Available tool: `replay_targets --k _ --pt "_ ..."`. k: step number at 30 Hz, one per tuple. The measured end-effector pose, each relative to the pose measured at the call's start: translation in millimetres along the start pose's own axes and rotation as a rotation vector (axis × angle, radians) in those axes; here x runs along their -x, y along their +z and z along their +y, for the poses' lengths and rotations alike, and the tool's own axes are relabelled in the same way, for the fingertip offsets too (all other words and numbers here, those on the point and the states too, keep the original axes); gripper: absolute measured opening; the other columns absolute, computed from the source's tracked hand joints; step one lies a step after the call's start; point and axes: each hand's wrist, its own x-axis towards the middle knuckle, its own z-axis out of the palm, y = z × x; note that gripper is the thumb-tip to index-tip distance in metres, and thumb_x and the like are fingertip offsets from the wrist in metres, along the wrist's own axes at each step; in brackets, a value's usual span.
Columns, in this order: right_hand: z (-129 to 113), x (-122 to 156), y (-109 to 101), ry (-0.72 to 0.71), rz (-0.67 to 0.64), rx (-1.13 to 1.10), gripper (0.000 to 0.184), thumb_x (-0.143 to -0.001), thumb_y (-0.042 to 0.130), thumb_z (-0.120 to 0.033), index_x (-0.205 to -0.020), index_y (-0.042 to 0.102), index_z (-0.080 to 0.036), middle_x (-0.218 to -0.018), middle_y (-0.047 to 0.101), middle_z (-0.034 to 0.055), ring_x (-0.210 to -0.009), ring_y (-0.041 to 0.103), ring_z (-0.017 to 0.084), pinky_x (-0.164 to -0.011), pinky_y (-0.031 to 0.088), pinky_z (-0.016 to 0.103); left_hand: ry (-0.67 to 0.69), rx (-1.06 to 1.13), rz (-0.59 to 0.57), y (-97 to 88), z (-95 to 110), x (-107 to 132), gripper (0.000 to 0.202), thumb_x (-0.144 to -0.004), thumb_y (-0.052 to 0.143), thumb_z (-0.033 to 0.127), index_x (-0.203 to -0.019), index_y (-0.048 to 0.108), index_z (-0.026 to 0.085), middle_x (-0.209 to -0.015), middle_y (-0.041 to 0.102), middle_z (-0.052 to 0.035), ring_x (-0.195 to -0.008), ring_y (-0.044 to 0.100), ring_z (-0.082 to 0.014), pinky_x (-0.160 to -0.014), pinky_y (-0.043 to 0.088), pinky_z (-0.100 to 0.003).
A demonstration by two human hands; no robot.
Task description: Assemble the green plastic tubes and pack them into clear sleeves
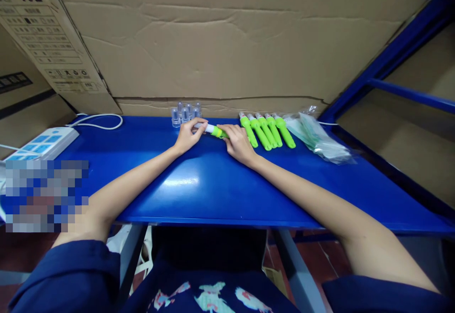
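Observation:
Between my hands, a bright green stick-shaped handle with a whitish end lies roughly level, just above the blue table. My left hand pinches its pale end between thumb and fingers. Around its green end the fingers of my right hand are closed, hiding part of it. Behind my left hand several clear plastic caps or small cups stand upright in a cluster. Several similar green handles with clear tips lie side by side to the right of my right hand.
Clear plastic bags with pale green contents lie at the right. A white power strip with a cable sits at the left. Cardboard walls the back, and a blue metal frame rises at the right.

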Motion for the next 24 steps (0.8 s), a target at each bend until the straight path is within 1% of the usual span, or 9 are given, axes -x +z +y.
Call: replay_targets --k 3,8,11,13,16,20,24 --pt "-0.7 -0.6 -0.6 0.000 -0.005 -0.009 0.052 -0.089 0.046 -0.007 -0.139 0.059 -0.014 -0.133 0.066 0.0156 -0.117 0.058 0.033 -0.092 0.044 0.046 -0.007 0.022 0.002 -0.1 0.1 -0.1 0.046 -0.089 0.066 0.051 -0.113 0.074 0.013 -0.113 0.078 -0.0120 -0.086 0.076 -0.0190 -0.077 0.064 -0.030" --pt "-1.3 -0.8 -1.1 0.008 -0.027 -0.015 0.051 -0.089 0.046 -0.008 -0.138 0.059 -0.013 -0.133 0.066 0.0158 -0.116 0.058 0.034 -0.092 0.044 0.047 -0.003 -0.023 0.005 -0.7 3.5 0.7 0.045 -0.090 0.064 0.054 -0.105 0.077 0.013 -0.108 0.079 -0.0117 -0.091 0.076 -0.0195 -0.079 0.063 -0.028" --pt "-0.7 -0.7 -0.4 0.018 -0.030 -0.016 0.050 -0.089 0.046 -0.009 -0.137 0.059 -0.014 -0.133 0.066 0.0153 -0.116 0.058 0.034 -0.092 0.043 0.047 -0.011 0.008 -0.017 -0.3 3.7 1.3 0.049 -0.086 0.070 0.057 -0.107 0.076 0.012 -0.110 0.078 -0.0132 -0.096 0.075 -0.0210 -0.082 0.063 -0.029" --pt "0.0 -0.7 0.2 0.025 -0.030 -0.016 0.051 -0.089 0.046 -0.008 -0.138 0.059 -0.014 -0.133 0.066 0.0151 -0.116 0.057 0.034 -0.092 0.043 0.047 -0.031 0.045 -0.038 0.1 2.9 1.4 0.053 -0.082 0.073 0.058 -0.108 0.075 0.011 -0.112 0.077 -0.0144 -0.097 0.075 -0.0216 -0.084 0.063 -0.031" --pt "1.1 -0.5 0.5 0.027 -0.033 -0.013 0.051 -0.089 0.046 -0.009 -0.138 0.059 -0.015 -0.133 0.066 0.0150 -0.116 0.057 0.034 -0.092 0.043 0.047 -0.058 0.060 -0.055 0.5 1.6 1.2 0.053 -0.081 0.074 0.058 -0.107 0.074 0.012 -0.113 0.076 -0.0146 -0.097 0.075 -0.0217 -0.085 0.063 -0.033" --pt "2.0 0.4 0.3 0.018 -0.023 -0.026 0.052 -0.088 0.048 -0.009 -0.138 0.059 -0.016 -0.133 0.066 0.0147 -0.115 0.057 0.035 -0.092 0.043 0.047 -0.051 0.047 -0.069 0.5 0.7 0.9 0.055 -0.081 0.073 0.061 -0.108 0.073 0.013 -0.114 0.076 -0.0140 -0.100 0.074 -0.0222 -0.086 0.063 -0.034" --pt "2.2 1.0 0.1 0.024 -0.007 -0.040 0.051 -0.087 0.048 -0.009 -0.136 0.060 -0.016 -0.132 0.066 0.0152 -0.115 0.058 0.035 -0.093 0.043 0.048 -0.056 0.043 -0.075 0.5 1.3 0.7 0.058 -0.080 0.073 0.064 -0.108 0.073 0.013 -0.112 0.077 -0.0139 -0.098 0.074 -0.0222 -0.085 0.063 -0.034"
